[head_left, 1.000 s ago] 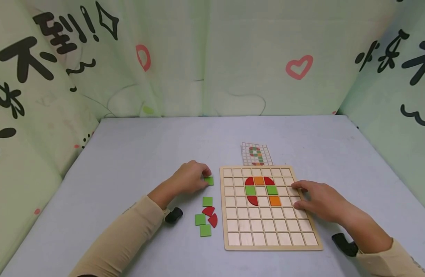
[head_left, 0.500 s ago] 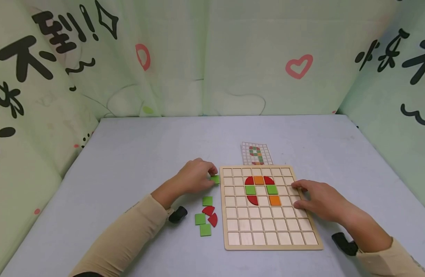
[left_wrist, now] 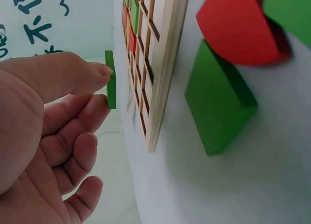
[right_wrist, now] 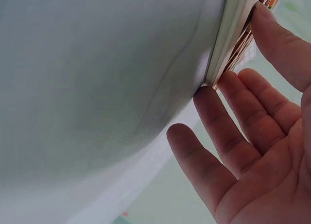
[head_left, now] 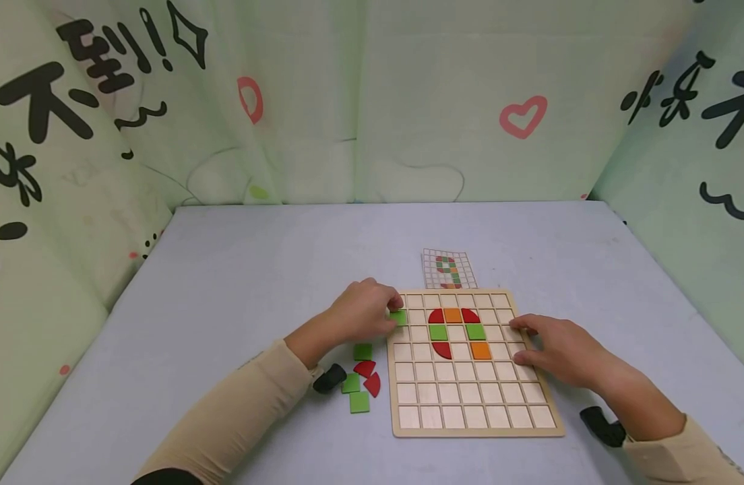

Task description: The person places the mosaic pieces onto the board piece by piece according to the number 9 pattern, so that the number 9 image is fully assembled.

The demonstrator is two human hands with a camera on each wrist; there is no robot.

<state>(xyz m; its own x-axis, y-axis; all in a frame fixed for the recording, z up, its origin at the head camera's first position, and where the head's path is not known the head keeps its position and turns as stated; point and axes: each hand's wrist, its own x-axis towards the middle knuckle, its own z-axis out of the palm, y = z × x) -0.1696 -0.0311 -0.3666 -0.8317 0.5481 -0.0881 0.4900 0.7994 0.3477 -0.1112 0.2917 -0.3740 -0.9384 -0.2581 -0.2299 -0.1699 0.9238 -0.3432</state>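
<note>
Seven pieces in: on the board (head_left: 450, 416), two red quarter-rounds (head_left: 436, 316) flank an orange tile (head_left: 453, 316), and beneath sit two green tiles (head_left: 476, 332) with a bare cell between. Then comes a third red quarter-round (head_left: 441, 350), another gap, and a second orange tile (head_left: 481, 351). Below that row, every cell is bare. The pattern card (head_left: 449, 269) at the far edge shows colours running further down, so I'd call this about halfway, with the loose pieces probably meant for the rest: three spare green tiles (head_left: 359, 402) and two spare red quarter-rounds (head_left: 373, 385), all on the surface (head_left: 287, 256) just left of the board.

And here's the live one! The left hand (head_left: 362, 310) has a green square (head_left: 398, 317) pinched between thumb and finger, right at the fingertips, held up at the board's left rim near the second row, not yet in a cell. Over on the other side, the right hand (head_left: 560, 350) grips nothing tightly; relaxed fingers touch the board's right edge, the thumb at its face, seemingly steadying it.
</note>
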